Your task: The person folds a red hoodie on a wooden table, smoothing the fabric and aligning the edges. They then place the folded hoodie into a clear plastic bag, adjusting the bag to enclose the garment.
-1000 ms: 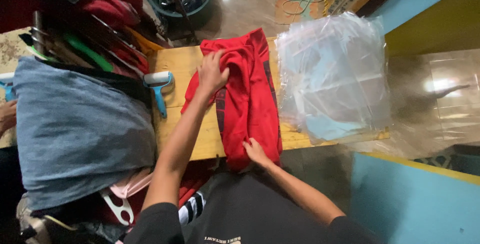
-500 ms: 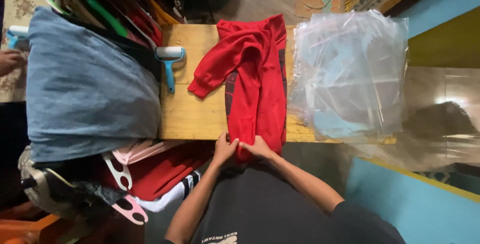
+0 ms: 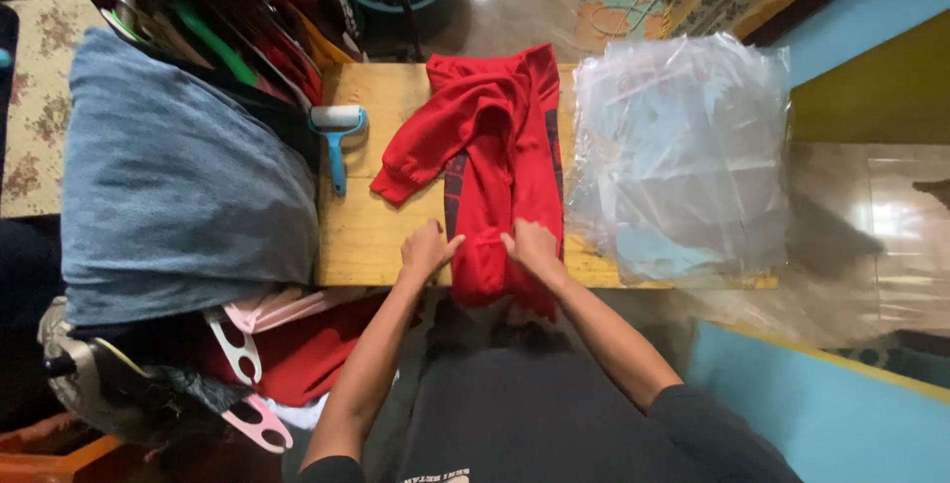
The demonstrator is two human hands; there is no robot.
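At the near edge of the pale wooden worktop [image 3: 376, 236]: both hands on a folded red fleece garment with dark side stripes [image 3: 495, 166].

The garment lies lengthwise along the middle of the worktop, from the far edge to the near edge, its lower end hanging over; one sleeve trails toward the left side. The left hand [image 3: 427, 250] rests fingers-down against the garment's left margin at the near edge, loosely curled, pinching nothing that I can see. The right hand [image 3: 532, 243] lies flat and open on the cloth, pressing it. Judged soft, light and limp: best taken by the folded edges, both sides together. A blue-handled lint roller [image 3: 336, 142] lies toward the far left corner; a stack of clear plastic bags [image 3: 683, 146] covers the right end.
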